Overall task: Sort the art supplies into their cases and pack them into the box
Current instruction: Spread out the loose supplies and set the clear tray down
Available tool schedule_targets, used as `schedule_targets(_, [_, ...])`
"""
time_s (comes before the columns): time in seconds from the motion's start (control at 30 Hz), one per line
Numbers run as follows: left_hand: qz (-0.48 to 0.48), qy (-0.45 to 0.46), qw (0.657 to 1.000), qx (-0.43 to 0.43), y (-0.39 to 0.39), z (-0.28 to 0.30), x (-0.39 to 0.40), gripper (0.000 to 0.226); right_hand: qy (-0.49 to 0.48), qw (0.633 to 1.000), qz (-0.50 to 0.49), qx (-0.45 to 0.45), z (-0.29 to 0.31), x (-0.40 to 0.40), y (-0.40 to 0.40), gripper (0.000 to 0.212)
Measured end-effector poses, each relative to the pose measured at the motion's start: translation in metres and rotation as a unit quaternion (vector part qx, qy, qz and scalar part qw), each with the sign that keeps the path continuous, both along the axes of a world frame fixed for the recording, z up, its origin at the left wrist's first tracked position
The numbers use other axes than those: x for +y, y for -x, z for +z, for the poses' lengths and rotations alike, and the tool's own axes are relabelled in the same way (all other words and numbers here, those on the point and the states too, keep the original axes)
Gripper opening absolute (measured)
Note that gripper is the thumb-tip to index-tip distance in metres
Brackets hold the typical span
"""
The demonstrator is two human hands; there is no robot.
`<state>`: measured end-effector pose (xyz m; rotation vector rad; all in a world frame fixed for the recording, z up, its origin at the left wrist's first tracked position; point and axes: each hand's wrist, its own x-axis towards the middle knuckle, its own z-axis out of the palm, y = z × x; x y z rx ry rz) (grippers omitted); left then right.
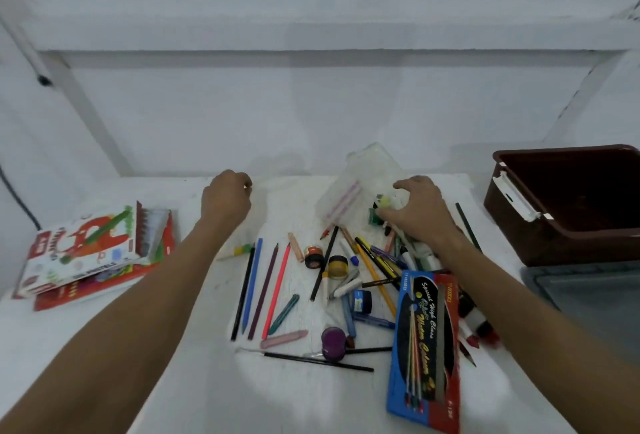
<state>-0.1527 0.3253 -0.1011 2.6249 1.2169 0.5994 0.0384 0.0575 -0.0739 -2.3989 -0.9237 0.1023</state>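
From the head view, the clear plastic case (360, 187) lies tipped on the bench (194, 381), its mouth toward the loose pile of pencils (263, 291), likely for filling. The right hand (420, 208) covers its opening, fingers (403, 185) curled over small items there. Left of the case, the left hand (227, 198) hovers, fingers curled, apparently empty. The brown box (568, 205) waits right of the case.

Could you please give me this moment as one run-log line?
left hand: curled, holding nothing visible | right hand: gripping clear plastic case, tilted | supplies: scattered on table | brown box: nothing visible inside
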Motion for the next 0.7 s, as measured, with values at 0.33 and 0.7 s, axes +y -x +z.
schedule_targets(0.33, [0.124,-0.049,0.989,-0.063,0.161,0.042,-0.007,0.02,-0.033,0.962,0.268,0.04,0.006,0.088,0.114,0.057])
schedule_targets(0.7, [0.225,-0.014,0.973,-0.051,0.333,0.024,-0.062,0.02,0.065,0.834,0.54,0.094,-0.023,0.129,0.28,0.056])
